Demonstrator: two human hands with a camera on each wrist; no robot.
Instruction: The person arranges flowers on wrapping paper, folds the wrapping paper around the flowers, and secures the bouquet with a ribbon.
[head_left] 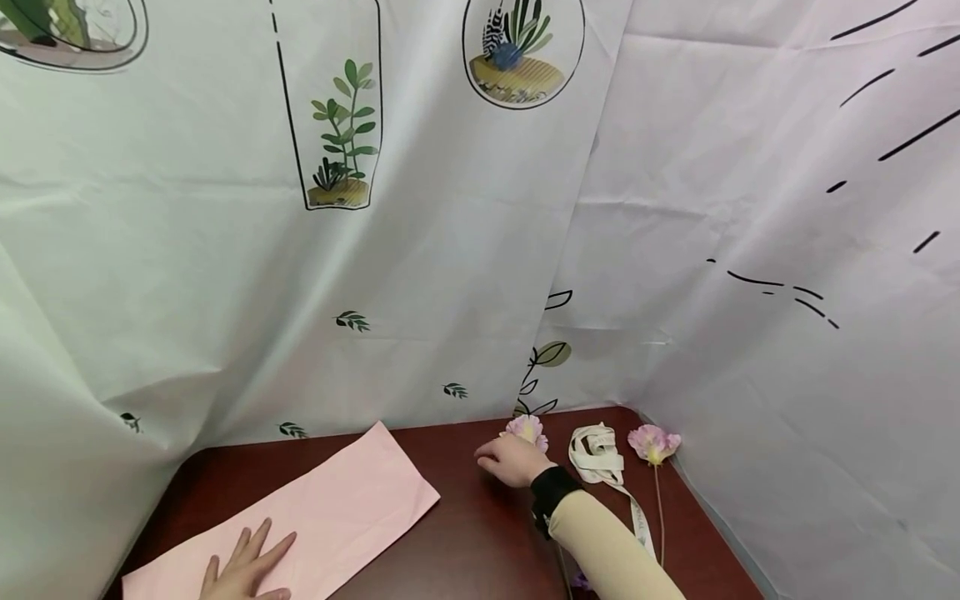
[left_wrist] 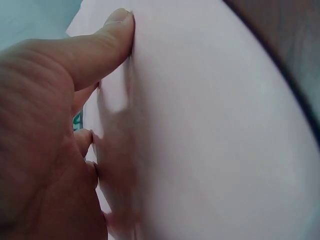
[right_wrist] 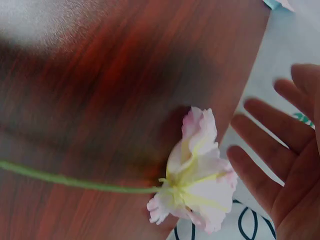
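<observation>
A sheet of pink paper [head_left: 330, 508] lies slantwise on the left part of the dark red table. My left hand [head_left: 251, 569] rests flat on it with fingers spread; in the left wrist view the thumb [left_wrist: 107, 47] and fingertips touch the paper's surface. Over the table's back part hovers my right hand [head_left: 513, 461], its fingers loosely extended and holding nothing. Beside it is a pink-and-white artificial flower [right_wrist: 200, 175] with a yellow centre and a green stem [right_wrist: 75, 182]. In the head view the hand and forearm hide part of that flower.
Right of the right hand lies a loosely coiled cream ribbon [head_left: 596, 454], its tail trailing toward the front. A second pink flower [head_left: 654, 443] lies near the table's right edge. Something purple [head_left: 581, 581] shows beside the right forearm. Printed white curtains [head_left: 420, 250] hang right behind the table [head_left: 465, 533].
</observation>
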